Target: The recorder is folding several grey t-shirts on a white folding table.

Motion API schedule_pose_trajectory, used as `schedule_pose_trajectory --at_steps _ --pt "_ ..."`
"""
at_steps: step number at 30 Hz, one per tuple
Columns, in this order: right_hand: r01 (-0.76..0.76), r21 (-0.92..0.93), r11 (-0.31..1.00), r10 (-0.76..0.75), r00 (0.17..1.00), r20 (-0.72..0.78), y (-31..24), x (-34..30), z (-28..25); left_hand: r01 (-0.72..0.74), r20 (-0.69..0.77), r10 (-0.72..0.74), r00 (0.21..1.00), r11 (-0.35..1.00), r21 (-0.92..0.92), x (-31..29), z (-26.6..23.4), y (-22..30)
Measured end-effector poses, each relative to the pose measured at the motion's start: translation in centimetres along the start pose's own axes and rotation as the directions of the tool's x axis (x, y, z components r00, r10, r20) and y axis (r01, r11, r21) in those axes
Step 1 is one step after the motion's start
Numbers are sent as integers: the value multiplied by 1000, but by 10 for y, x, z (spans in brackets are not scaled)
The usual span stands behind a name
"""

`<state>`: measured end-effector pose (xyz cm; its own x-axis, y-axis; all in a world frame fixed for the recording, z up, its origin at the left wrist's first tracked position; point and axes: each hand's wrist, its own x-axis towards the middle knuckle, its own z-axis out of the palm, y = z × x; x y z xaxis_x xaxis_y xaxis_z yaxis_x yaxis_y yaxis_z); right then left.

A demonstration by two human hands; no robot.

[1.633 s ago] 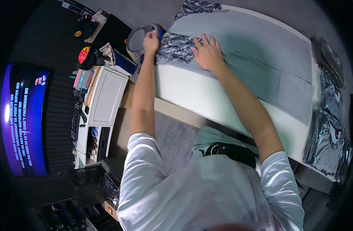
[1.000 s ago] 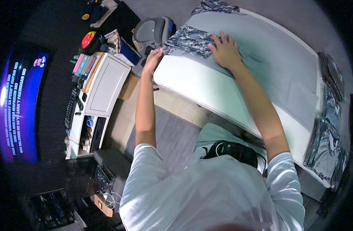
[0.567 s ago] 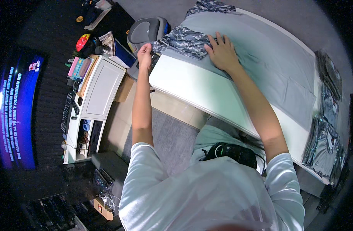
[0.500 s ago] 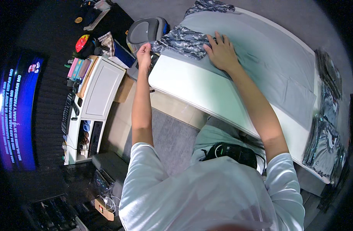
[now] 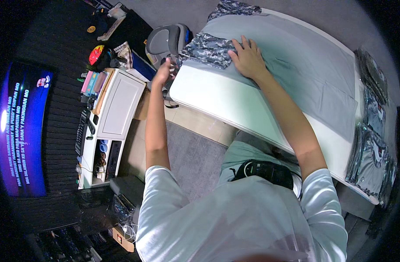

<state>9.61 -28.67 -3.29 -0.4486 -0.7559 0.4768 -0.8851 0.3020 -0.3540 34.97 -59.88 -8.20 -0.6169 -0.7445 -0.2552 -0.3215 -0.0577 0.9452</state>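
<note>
A grey shirt (image 5: 296, 56) with blue-grey camouflage sleeves lies spread on the white table (image 5: 217, 94). My right hand (image 5: 249, 59) rests flat with fingers spread, where the near camouflage sleeve (image 5: 211, 51) joins the grey body. Just off the table's left end is my left hand (image 5: 163, 74), beside the sleeve's outer edge. Its fingers look parted, with nothing seen in them. The other camouflage sleeve (image 5: 235, 8) lies at the far side of the table.
Stacks of folded shirts in clear plastic (image 5: 369, 161) line the table's right end. A grey chair (image 5: 165, 41) stands beyond its left end. To the left are a white cabinet (image 5: 121, 105) and a lit screen (image 5: 25, 131). A black pouch (image 5: 265, 174) sits at my waist.
My left hand has let go of the sleeve's outer edge and moved slightly down, its fingers opening. The sleeve end now hangs lower at the table's edge. My right hand stays on the shirt.
</note>
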Motion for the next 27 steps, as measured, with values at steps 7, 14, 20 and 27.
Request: schedule_pose_trajectory --at_steps 7,14,20,27 --pt "81 119 990 -60 984 -167 16 0 -36 -86 -314 187 931 947 309 2 -28 16" --pt "-175 -53 983 164 972 -169 110 -94 -161 -583 -98 738 667 600 547 -85 121 133" --pt "-240 1 971 236 956 -171 140 -126 -190 -679 94 760 643 509 529 -90 216 179" --pt "-362 -258 896 342 932 -121 264 -45 -192 -655 243 749 617 317 686 73 243 199"
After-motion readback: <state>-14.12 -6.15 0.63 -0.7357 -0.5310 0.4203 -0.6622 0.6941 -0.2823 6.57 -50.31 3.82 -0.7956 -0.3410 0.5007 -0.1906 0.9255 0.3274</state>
